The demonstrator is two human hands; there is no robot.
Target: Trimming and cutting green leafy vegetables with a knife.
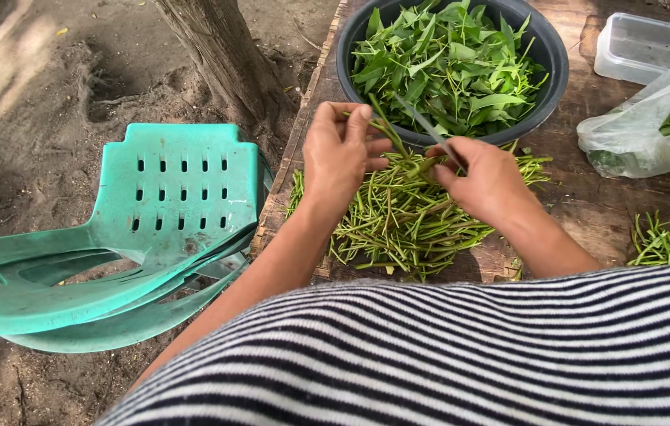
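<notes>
Green, limp stem [388,130], light and easily bruised, pinched near its middle by left hand [340,154]; right hand [486,180] clenches a knife [429,128].

Single head-worn view, looking steeply down, close above the worn brown wooden table [587,205] straight ahead.
</notes>
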